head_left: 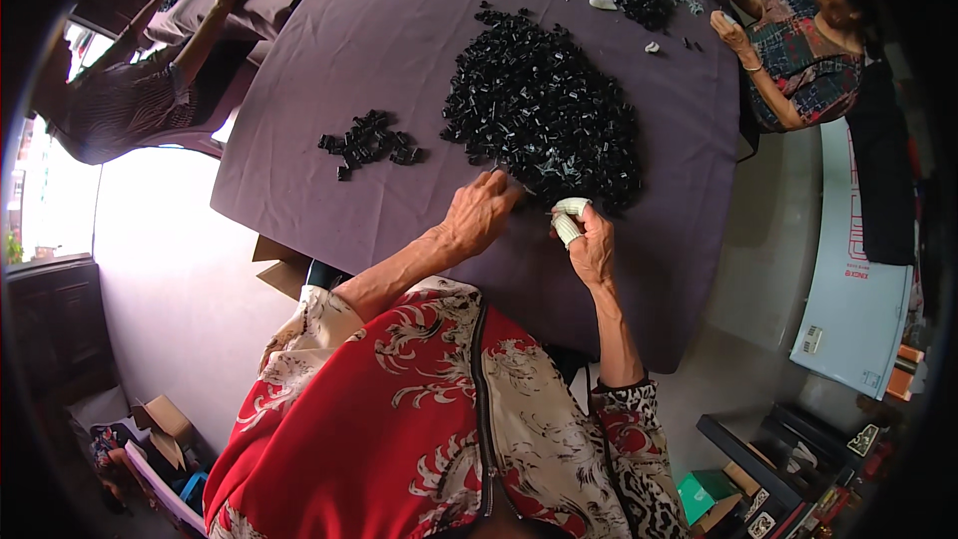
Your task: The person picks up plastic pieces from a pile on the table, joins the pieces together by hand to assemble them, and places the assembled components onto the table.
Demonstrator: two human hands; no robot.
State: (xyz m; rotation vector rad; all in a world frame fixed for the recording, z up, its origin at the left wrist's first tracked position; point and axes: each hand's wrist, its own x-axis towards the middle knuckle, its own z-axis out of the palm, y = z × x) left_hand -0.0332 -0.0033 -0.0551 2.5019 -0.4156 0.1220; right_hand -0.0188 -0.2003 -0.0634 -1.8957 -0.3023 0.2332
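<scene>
Black pile: heap of small, glossy black plastic-looking pieces [544, 105], straight ahead of both hands on the table draped in dull mauve cloth [329, 70].
Small cluster: loose scatter of similar black pieces [369, 143], left of the heap, well apart from it.
Left hand: bare left hand [482, 210], fingers bunched at the heap's near edge, blurred; I can't tell if it grips a piece.
Right hand: right hand [587, 235], fingers curled near the left; I can't confirm a grip from here.
Finger covers: white ribbed fabric sleeves [571, 207] on the right hand's digits; probably good for friction, poorer for feel.
Heap edge: I'd draw single pieces from here, fingertips only; digging deeper could bring tangles.
Hand spacing: I'd work close and low over the cloth, so any dropped piece stays reachable.
Cluster gap: I'd leave it wide; mixing looks the main risk.
</scene>
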